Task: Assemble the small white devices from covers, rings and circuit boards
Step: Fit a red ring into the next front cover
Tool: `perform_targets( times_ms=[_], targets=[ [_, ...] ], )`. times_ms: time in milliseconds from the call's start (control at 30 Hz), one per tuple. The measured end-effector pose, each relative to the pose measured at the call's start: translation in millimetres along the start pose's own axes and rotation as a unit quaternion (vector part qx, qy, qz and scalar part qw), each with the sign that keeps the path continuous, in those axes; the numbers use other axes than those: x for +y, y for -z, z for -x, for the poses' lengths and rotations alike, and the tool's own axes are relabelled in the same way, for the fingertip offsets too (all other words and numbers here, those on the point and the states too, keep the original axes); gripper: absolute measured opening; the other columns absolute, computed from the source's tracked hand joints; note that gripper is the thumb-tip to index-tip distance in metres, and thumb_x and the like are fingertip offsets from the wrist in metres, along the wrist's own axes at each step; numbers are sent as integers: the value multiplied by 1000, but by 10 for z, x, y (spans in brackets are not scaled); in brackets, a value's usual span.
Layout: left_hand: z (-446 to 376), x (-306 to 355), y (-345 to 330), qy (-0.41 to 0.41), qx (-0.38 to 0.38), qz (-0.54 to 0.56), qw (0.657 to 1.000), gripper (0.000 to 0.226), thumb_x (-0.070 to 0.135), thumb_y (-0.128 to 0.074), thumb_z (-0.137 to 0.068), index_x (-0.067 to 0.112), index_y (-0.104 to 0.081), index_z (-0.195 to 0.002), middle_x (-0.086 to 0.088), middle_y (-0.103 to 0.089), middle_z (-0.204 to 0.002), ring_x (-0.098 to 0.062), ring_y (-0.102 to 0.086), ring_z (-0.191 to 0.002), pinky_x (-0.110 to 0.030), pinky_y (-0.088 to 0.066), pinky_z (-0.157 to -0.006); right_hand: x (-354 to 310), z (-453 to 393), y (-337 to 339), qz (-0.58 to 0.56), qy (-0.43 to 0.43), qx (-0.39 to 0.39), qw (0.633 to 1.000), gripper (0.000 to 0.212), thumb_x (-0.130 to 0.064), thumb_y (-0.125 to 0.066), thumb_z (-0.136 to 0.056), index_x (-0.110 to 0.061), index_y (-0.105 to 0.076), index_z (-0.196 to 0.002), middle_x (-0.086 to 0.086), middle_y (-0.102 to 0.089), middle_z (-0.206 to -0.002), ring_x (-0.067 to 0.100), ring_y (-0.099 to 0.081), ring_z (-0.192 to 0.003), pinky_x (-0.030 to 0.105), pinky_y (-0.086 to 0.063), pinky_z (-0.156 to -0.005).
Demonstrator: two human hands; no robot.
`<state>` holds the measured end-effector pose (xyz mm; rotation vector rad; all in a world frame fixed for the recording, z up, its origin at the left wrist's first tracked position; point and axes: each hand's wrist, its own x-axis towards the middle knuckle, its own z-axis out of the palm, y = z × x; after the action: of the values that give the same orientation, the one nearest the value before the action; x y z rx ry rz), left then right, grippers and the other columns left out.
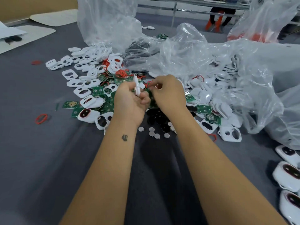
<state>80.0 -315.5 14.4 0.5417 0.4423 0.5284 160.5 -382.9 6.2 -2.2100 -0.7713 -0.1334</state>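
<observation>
— What's on the grey table?
— Heaped covers, boards, clear bags. The left hand grips a white cover edge-up.
— The right hand?
— Touching it, pinching a red ring.

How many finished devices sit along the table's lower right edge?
3: farthest device, middle device, nearest device, cut by the frame; others may lie beyond it.

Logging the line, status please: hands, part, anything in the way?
Left hand grips white cover edge-on. Right hand pinches red ring. Loose parts heaped beneath; nothing blocks.
</observation>
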Motion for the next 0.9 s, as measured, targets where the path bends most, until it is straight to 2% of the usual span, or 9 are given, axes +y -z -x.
perform_targets(
  times_ms=[100, 200, 300, 400, 500, 567, 700, 733, 900],
  targets=[
    [90, -42, 20, 50, -77, -49, 995, 20, 26, -37, -97, 9, -47, -98, 0, -31, -69, -8, -26, -53, -17, -21, -44, 59, 196, 128, -143, -25, 78, 986, 14, -18, -66, -86, -30, -67, -81, -5, -60, -98, 7, -56, -83, 13, -39, -68],
    [163, -104, 20, 91, -143, -102, 980, 27, 34, -34, -101, 14, -52, -104, 1, -39, -69, -7, -26, -51, -15, -20, -41, 112, 385, 291, -261, -79, 129, 954, 18, -14, -66, -87, -30, -65, -77, -12, -65, -79, 2, -58, -70, 16, -45, -67],
    [203, -219, -8, 88, -128, -159, 975, 36, 35, -30, -102, 16, -60, -100, 0, -57, -68, -7, -36, -47, -16, -23, -40, 174, 552, 397, -376, -122, 115, 911, 15, -10, -61, -91, -21, -67, -83, -5, -70, -70, 9, -65, -67, 24, -55, -66],
    [213, -331, -52, 45, -96, -194, 975, 39, 36, -28, -104, 17, -63, -101, 0, -65, -66, -7, -40, -42, -15, -25, -38, 241, 682, 454, -451, -132, 80, 879, 17, -5, -55, -96, -14, -68, -90, -3, -71, -69, 10, -65, -64, 22, -54, -62],
    [216, -404, -30, -23, -102, -240, 965, 32, 27, -30, -103, 33, -61, -105, -6, -66, -72, -9, -45, -45, -18, -30, -39, 286, 755, 476, -475, -137, 79, 866, 19, -1, -56, -95, -13, -70, -91, 1, -71, -72, 8, -64, -64, 20, -52, -63],
    [234, -427, 7, -83, -117, -310, 940, 37, 19, -32, -99, 41, -61, -102, -4, -68, -72, -11, -49, -49, -21, -36, -42, 306, 781, 476, -448, -121, 97, 881, 19, -2, -59, -93, -16, -72, -89, -1, -71, -74, 6, -64, -67, 18, -52, -65],
    [277, -432, 52, -128, -146, -374, 907, 21, 22, -45, -94, 32, -61, -86, -2, -68, -69, -11, -51, -53, -20, -42, -47, 341, 793, 486, -417, -102, 112, 896, 17, -8, -64, -91, -22, -74, -90, -4, -71, -80, 5, -63, -74, 22, -51, -74],
    [279, -432, 59, -135, -152, -384, 900, 16, 24, -49, -92, 32, -60, -85, -1, -67, -68, -10, -50, -53, -20, -42, -48, 346, 790, 493, -443, -109, 104, 884, 16, -8, -64, -91, -21, -74, -91, -4, -70, -78, 5, -61, -70, 21, -50, -70],
    [283, -442, 63, -162, -182, -392, 887, 6, 25, -61, -89, 30, -61, -91, 1, -61, -66, -10, -47, -55, -18, -40, -50, 349, 755, 523, -631, -142, 19, 762, 10, -3, -60, -92, -8, -68, -93, 0, -66, -68, 5, -53, -52, 15, -43, -50]
  ],
)
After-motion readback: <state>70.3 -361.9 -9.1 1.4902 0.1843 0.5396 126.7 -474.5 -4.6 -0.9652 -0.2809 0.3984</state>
